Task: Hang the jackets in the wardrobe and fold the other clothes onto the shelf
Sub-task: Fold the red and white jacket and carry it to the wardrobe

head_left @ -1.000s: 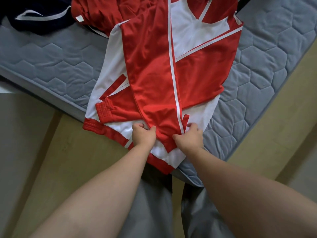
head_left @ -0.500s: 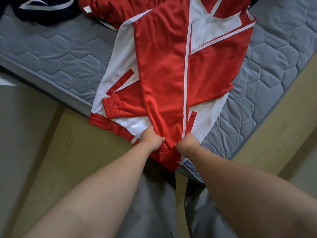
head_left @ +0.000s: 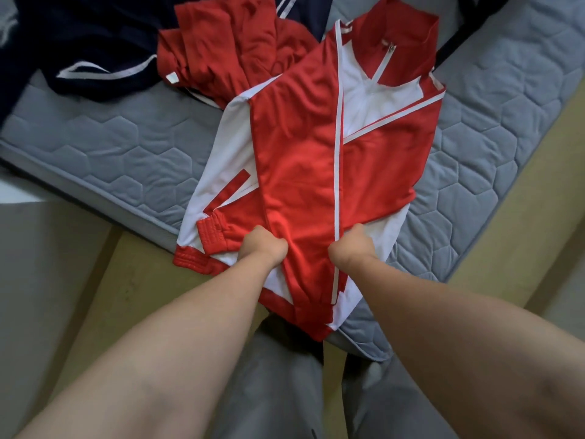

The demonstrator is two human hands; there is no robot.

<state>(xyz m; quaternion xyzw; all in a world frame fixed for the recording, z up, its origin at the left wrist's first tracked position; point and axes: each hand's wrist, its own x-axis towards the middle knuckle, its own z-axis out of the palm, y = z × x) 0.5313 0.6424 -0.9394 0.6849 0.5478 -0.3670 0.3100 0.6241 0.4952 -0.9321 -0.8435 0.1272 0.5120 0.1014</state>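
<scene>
Jacket [head_left: 300, 160], red and white, lies with sleeves folded in on the mattress [head_left: 110, 153], its hem hanging over the edge. Left hand [head_left: 262, 248] and right hand [head_left: 351, 248] each clutch its lower front, fingers curled tight into the fabric. Beside it, a red garment [head_left: 228, 49] bears a white tag [head_left: 172, 78], too small to read.

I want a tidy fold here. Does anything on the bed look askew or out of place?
Yes. The red-and-white jacket lies diagonally, its lower end hanging past the mattress edge. Behind it, a red garment sits crumpled, and a navy garment is heaped, neither folded.
</scene>
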